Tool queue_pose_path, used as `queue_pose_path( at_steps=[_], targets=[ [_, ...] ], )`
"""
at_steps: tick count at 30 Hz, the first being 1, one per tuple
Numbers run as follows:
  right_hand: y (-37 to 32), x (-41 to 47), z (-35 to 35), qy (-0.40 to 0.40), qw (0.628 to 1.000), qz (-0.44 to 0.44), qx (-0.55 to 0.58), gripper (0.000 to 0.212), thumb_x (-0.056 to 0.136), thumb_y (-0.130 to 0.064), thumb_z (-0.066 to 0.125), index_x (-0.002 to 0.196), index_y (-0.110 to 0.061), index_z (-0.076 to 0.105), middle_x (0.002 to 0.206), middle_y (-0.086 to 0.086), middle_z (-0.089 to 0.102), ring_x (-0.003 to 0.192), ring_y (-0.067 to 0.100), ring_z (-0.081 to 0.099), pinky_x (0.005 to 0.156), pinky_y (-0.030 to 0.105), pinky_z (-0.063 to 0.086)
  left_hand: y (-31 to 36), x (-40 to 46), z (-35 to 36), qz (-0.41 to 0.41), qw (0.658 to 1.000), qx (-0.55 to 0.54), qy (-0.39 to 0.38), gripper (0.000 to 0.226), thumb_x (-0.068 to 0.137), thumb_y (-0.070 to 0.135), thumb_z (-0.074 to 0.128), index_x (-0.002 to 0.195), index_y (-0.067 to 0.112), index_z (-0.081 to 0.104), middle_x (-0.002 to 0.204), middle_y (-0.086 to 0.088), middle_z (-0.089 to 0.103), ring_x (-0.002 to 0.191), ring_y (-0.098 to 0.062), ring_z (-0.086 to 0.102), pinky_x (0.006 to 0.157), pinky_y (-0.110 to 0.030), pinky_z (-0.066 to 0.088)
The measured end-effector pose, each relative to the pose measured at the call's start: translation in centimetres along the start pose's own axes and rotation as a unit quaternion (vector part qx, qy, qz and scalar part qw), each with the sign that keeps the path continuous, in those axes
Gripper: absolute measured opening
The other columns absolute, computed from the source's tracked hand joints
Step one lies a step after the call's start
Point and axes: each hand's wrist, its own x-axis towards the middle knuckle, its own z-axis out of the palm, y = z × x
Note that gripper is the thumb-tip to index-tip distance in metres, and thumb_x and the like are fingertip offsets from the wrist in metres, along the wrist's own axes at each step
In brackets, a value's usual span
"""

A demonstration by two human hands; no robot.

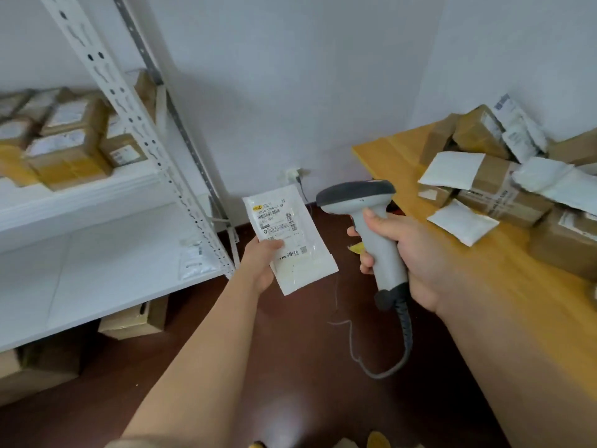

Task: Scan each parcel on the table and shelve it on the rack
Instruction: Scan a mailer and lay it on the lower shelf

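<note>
My left hand (pixel 262 263) holds a flat white parcel bag (pixel 287 237) by its lower left edge, thumb across the front, with the printed label and barcodes facing up. My right hand (pixel 410 250) grips the grey handle of a barcode scanner (pixel 365 208), whose dark head sits just right of the parcel. Both are held over the dark floor, between the white rack (pixel 97 202) on the left and the wooden table (pixel 403 176) on the right. More parcels lie on the table: brown boxes (pixel 504 192) and white bags (pixel 462 221).
The rack's upper shelf carries several taped brown boxes (pixel 68 150); a small white bag (pixel 193 260) lies on the lower shelf. Cardboard boxes (pixel 135 318) sit on the floor under the rack. The scanner's coiled cable (pixel 403 344) hangs toward the floor. A wall socket (pixel 295 173) is behind.
</note>
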Motion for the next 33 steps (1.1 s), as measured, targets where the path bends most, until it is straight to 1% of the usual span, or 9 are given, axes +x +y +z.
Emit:
queue_pose_path(
  at_steps=[4, 8, 11, 16, 20, 25, 28, 31, 33],
  targets=[
    [1.6, 1.2, 7.5, -0.027, 0.999, 0.010, -0.026, 0.036, 0.097, -0.030, 0.057, 0.121, -0.004, 0.057, 0.109, 0.011, 0.058, 0.051, 0.014, 0.049, 0.061, 0.033, 0.047, 2.0, -0.9, -8.7, 0.006, 0.995, -0.068, 0.067, 0.053, 0.087, -0.016, 0.042, 0.134, 0.006, 0.052, 0.129, -0.015, 0.064, 0.109, -0.036, 0.065, 0.088, -0.056, 0.055],
    [4.6, 2.9, 17.5, -0.052, 0.997, 0.032, -0.040, 0.024, 0.096, -0.024, 0.060, 0.114, -0.008, 0.060, 0.107, 0.009, 0.058, 0.051, 0.013, 0.049, 0.061, 0.034, 0.045, 4.7, -2.0, -19.6, 0.005, 0.991, -0.066, 0.119, 0.048, 0.087, -0.020, 0.040, 0.129, -0.001, 0.051, 0.124, -0.016, 0.064, 0.101, -0.033, 0.066, 0.072, -0.045, 0.057],
    [7.1, 3.9, 25.3, -0.090, 0.992, 0.064, -0.052, 0.013, 0.095, -0.019, 0.062, 0.104, -0.009, 0.062, 0.100, 0.012, 0.054, 0.051, 0.013, 0.049, 0.061, 0.034, 0.045, 6.6, -2.4, -29.3, -0.017, 0.976, -0.054, 0.209, 0.038, 0.086, -0.015, 0.053, 0.124, -0.007, 0.054, 0.116, -0.021, 0.065, 0.094, -0.036, 0.066, 0.067, -0.049, 0.059],
    [9.9, 5.5, 32.6, -0.091, 0.988, 0.114, -0.048, 0.014, 0.094, -0.017, 0.064, 0.104, -0.008, 0.063, 0.099, 0.013, 0.052, 0.049, 0.011, 0.049, 0.059, 0.030, 0.046, 8.0, -1.0, -40.8, -0.075, 0.958, -0.054, 0.273, 0.041, 0.091, -0.008, 0.046, 0.128, 0.007, 0.053, 0.118, -0.019, 0.065, 0.106, -0.041, 0.065, 0.088, -0.068, 0.049],
    [11.0, 8.2, 35.1, -0.054, 0.988, 0.131, -0.066, 0.010, 0.094, -0.016, 0.063, 0.101, -0.010, 0.062, 0.098, 0.013, 0.054, 0.051, 0.010, 0.049, 0.057, 0.027, 0.046, 7.8, 2.4, -43.6, -0.074, 0.954, -0.085, 0.279, 0.045, 0.086, -0.015, 0.039, 0.121, 0.007, 0.057, 0.119, -0.018, 0.066, 0.102, -0.039, 0.066, 0.087, -0.065, 0.051],
    [12.8, 13.3, 37.9, -0.039, 0.985, 0.144, -0.089, 0.008, 0.094, -0.018, 0.064, 0.099, -0.013, 0.063, 0.093, 0.010, 0.058, 0.054, 0.010, 0.051, 0.059, 0.027, 0.049, 8.6, 7.0, -44.5, -0.087, 0.959, -0.013, 0.269, 0.029, 0.091, -0.011, 0.039, 0.089, 0.011, 0.059, 0.119, -0.014, 0.065, 0.103, -0.034, 0.064, 0.095, -0.058, 0.051],
    [14.3, 17.2, 39.5, -0.040, 0.982, 0.159, -0.098, 0.014, 0.093, -0.019, 0.065, 0.105, -0.012, 0.064, 0.095, 0.010, 0.057, 0.058, 0.012, 0.052, 0.056, 0.024, 0.050, 9.2, 10.2, -46.0, -0.096, 0.955, -0.006, 0.279, 0.032, 0.092, -0.013, 0.036, 0.090, 0.007, 0.060, 0.107, -0.016, 0.067, 0.098, -0.034, 0.064, 0.092, -0.056, 0.052],
    [15.4, 21.6, 41.1, -0.049, 0.976, 0.171, -0.126, 0.019, 0.092, -0.021, 0.066, 0.109, -0.013, 0.064, 0.099, 0.012, 0.058, 0.061, 0.014, 0.054, 0.060, 0.027, 0.051, 10.2, 13.7, -47.6, -0.095, 0.949, 0.023, 0.301, 0.031, 0.091, -0.012, 0.037, 0.089, 0.007, 0.061, 0.113, -0.017, 0.067, 0.098, -0.034, 0.065, 0.093, -0.055, 0.053],
    [16.1, 24.0, 41.8, -0.051, 0.975, 0.170, -0.135, 0.018, 0.092, -0.021, 0.065, 0.108, -0.013, 0.064, 0.095, 0.012, 0.057, 0.060, 0.014, 0.054, 0.061, 0.028, 0.051, 10.3, 16.3, -48.7, -0.108, 0.944, 0.015, 0.313, 0.037, 0.088, -0.015, 0.034, 0.086, 0.008, 0.064, 0.105, -0.016, 0.069, 0.093, -0.036, 0.067, 0.089, -0.057, 0.054]
  ],
)
